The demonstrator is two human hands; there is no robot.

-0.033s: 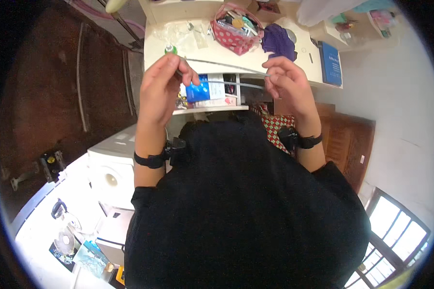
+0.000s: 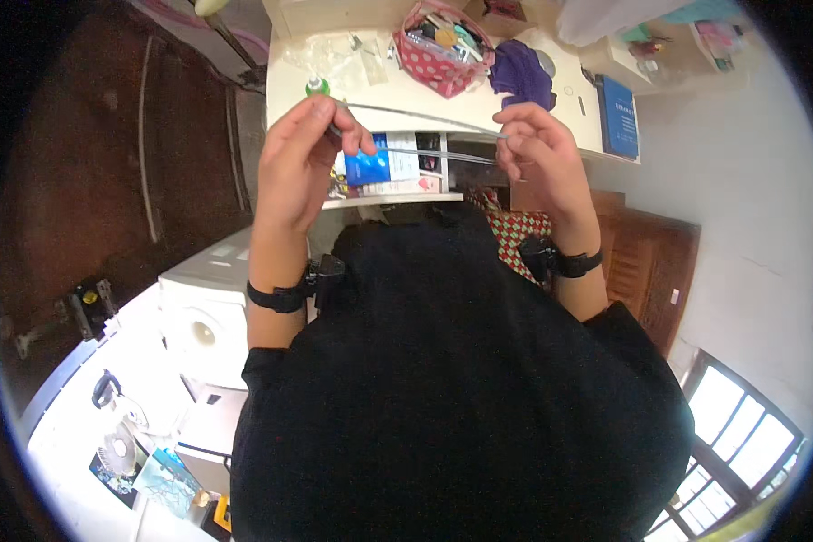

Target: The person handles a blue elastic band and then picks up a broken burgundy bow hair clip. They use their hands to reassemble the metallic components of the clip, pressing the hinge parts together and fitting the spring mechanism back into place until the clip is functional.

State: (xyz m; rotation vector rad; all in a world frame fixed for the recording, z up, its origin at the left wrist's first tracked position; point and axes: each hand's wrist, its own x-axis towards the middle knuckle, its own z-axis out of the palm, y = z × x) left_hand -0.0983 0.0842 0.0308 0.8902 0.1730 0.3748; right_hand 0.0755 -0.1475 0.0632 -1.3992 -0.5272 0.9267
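A thin grey cord-like strand (image 2: 415, 115) runs between my two hands above the desk's front edge. A second grey length (image 2: 443, 155) spans below it, blurred and looking doubled; whether both are one loop I cannot tell. My left hand (image 2: 300, 158) pinches the left ends between thumb and fingers. On the other side my right hand (image 2: 542, 154) has its fingers curled round the right ends. Just beyond the left fingertips is a small green bottle-like thing (image 2: 316, 86) with a pale top. Under the strands, an open drawer (image 2: 397, 200) holds a blue packet (image 2: 367, 163) and papers.
On the white desk (image 2: 361, 107) lie clear plastic wrappings (image 2: 339, 59), a pink polka-dot pouch (image 2: 443, 77) full of small items, a purple cloth (image 2: 521, 77) and a blue book (image 2: 617, 117). A patterned red cloth (image 2: 515, 237) lies below the desk edge.
My hands keep their hold and stay nearly in place. The lower grey length looks doubled now, where it looked single before. The whole view has shifted very slightly.
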